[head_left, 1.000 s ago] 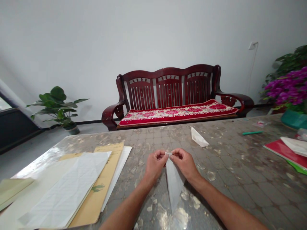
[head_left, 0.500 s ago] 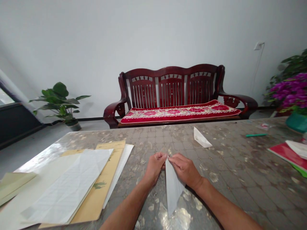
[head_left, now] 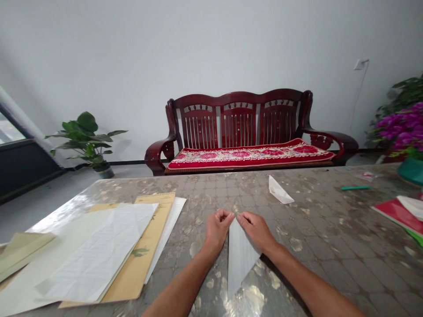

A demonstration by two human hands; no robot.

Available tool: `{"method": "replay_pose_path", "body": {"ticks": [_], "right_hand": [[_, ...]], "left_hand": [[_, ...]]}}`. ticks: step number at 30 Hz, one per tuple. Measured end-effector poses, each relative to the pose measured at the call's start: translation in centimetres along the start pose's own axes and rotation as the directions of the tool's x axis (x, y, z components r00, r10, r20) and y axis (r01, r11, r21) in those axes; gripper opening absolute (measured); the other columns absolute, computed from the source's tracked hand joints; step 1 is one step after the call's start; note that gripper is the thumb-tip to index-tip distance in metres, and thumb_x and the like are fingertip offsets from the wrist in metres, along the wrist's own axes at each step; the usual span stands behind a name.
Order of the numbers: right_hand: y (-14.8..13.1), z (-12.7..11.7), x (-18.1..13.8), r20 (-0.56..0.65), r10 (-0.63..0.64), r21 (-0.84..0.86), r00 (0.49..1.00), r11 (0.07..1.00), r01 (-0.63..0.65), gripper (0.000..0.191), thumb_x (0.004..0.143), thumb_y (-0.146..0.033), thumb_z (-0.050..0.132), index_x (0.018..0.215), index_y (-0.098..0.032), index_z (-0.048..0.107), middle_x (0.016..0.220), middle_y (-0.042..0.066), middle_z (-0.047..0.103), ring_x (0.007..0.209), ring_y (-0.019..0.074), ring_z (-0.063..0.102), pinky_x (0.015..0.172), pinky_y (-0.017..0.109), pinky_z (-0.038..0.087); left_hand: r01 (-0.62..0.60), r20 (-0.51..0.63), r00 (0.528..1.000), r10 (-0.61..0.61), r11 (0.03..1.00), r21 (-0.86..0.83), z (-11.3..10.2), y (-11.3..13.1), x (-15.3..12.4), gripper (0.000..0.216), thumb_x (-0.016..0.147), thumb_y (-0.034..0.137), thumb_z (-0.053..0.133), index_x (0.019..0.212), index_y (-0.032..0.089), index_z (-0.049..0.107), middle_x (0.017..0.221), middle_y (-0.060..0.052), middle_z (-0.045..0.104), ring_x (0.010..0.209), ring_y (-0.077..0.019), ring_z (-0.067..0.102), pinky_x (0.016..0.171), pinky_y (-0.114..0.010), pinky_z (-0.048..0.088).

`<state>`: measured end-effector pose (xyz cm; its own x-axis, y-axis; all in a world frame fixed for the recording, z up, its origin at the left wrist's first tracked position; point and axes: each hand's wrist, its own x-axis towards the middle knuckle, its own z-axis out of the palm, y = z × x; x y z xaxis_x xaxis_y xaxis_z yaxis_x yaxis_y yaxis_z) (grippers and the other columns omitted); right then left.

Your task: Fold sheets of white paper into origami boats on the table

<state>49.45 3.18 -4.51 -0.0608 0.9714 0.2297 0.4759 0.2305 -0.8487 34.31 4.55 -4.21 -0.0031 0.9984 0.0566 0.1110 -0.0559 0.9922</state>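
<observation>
Left hand [head_left: 216, 230], right hand [head_left: 257, 230] pinched on far tip of folded paper [head_left: 239, 259]; bare table [head_left: 325, 231] around; paper stack [head_left: 99, 255] well left

bare table [head_left: 313, 229] lies open ahead and to the right of the hands; a stack of papers [head_left: 99, 255] blocks the left, a small folded paper [head_left: 280, 190] lies ahead, red booklets [head_left: 401, 213] crowd the right edge.

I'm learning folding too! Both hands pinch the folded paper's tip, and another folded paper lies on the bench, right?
No: the head view shows the other folded paper on the table, not the bench. Left hand and right hand do pinch the tip of the folded paper.
</observation>
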Motion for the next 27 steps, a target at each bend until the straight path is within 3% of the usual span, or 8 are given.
{"method": "replay_pose_path", "body": {"ticks": [5,8,12,15,17,20,23,27], "right_hand": [[0.4,0.5,0.2,0.025,-0.001,0.061,1.000,0.998,-0.001,0.032,0.083,-0.041,0.053,0.059,-0.020,0.050,0.056,-0.005,0.050,0.057,0.0122,0.045,0.055,0.023,0.031],[0.3,0.6,0.3,0.012,-0.028,-0.006,1.000,1.000,0.028,0.030,0.083,-0.037,0.053,0.058,-0.021,0.049,0.055,-0.005,0.049,0.056,0.0115,0.043,0.054,0.023,0.029],[0.1,0.1,0.6,0.097,-0.003,-0.113,0.995,0.993,0.014,0.028,0.086,-0.036,0.052,0.063,-0.020,0.056,0.058,-0.004,0.055,0.058,0.0127,0.049,0.056,0.023,0.031],[-0.3,-0.5,0.3,0.148,-0.019,-0.220,0.989,0.974,0.052,0.023,0.091,-0.033,0.049,0.080,-0.022,0.066,0.075,-0.001,0.067,0.072,0.0156,0.059,0.064,0.024,0.037],[-0.7,-0.9,-0.2,0.116,-0.084,-0.310,0.990,0.944,0.117,0.021,0.092,-0.031,0.049,0.095,-0.023,0.068,0.093,0.003,0.071,0.089,0.0189,0.061,0.077,0.028,0.041],[-1.6,-1.0,-1.1,0.088,-0.173,-0.417,0.981,0.888,0.193,0.029,0.093,-0.033,0.048,0.115,-0.023,0.066,0.115,0.008,0.069,0.109,0.0235,0.056,0.095,0.036,0.039],[-2.6,-0.4,-1.9,0.138,-0.186,-0.455,0.973,0.861,0.229,0.049,0.089,-0.039,0.055,0.135,-0.021,0.054,0.132,0.010,0.061,0.118,0.0271,0.053,0.101,0.040,0.038],[-3.5,0.6,-2.5,0.168,-0.172,-0.458,0.971,0.858,0.231,0.073,0.076,-0.032,0.066,0.144,-0.018,0.043,0.139,0.011,0.055,0.122,0.0298,0.050,0.103,0.041,0.038]], "left_hand": [[-0.039,-0.006,0.999,0.040,0.996,0.079,0.2,-0.6,-0.1,0.026,0.073,0.040,0.065,0.063,0.016,0.064,0.058,0.002,0.058,0.058,-0.0123,0.050,0.056,-0.022,0.036],[-0.052,0.011,0.999,0.051,0.993,0.104,0.3,-0.8,0.0,0.026,0.074,0.038,0.064,0.062,0.016,0.063,0.058,0.002,0.057,0.057,-0.0122,0.050,0.054,-0.021,0.035],[-0.023,0.001,1.000,0.023,0.992,0.125,0.1,-1.1,0.3,0.026,0.073,0.039,0.064,0.061,0.017,0.059,0.054,0.003,0.054,0.053,-0.0116,0.049,0.051,-0.021,0.034],[0.028,-0.072,0.997,-0.018,0.989,0.145,-0.5,-1.2,0.7,0.025,0.075,0.040,0.061,0.064,0.018,0.056,0.050,0.005,0.051,0.048,-0.0111,0.047,0.049,-0.020,0.032],[0.049,-0.155,0.988,-0.021,0.982,0.182,-1.2,-1.0,1.1,0.023,0.076,0.039,0.059,0.065,0.019,0.055,0.051,0.005,0.052,0.047,-0.0115,0.048,0.051,-0.021,0.032],[0.003,-0.271,0.959,0.081,0.955,0.296,-2.1,-0.6,1.4,0.022,0.078,0.037,0.057,0.065,0.020,0.056,0.055,0.003,0.056,0.054,-0.0133,0.052,0.056,-0.022,0.034],[-0.063,-0.316,0.932,0.179,0.936,0.347,-2.4,-0.2,1.3,0.022,0.080,0.037,0.057,0.066,0.020,0.058,0.061,0.002,0.059,0.060,-0.0145,0.054,0.060,-0.023,0.036],[-0.072,-0.295,0.945,0.140,0.971,0.230,-2.0,0.5,0.9,0.022,0.081,0.042,0.057,0.075,0.021,0.058,0.062,0.003,0.059,0.056,-0.0137,0.053,0.057,-0.023,0.038]]}}
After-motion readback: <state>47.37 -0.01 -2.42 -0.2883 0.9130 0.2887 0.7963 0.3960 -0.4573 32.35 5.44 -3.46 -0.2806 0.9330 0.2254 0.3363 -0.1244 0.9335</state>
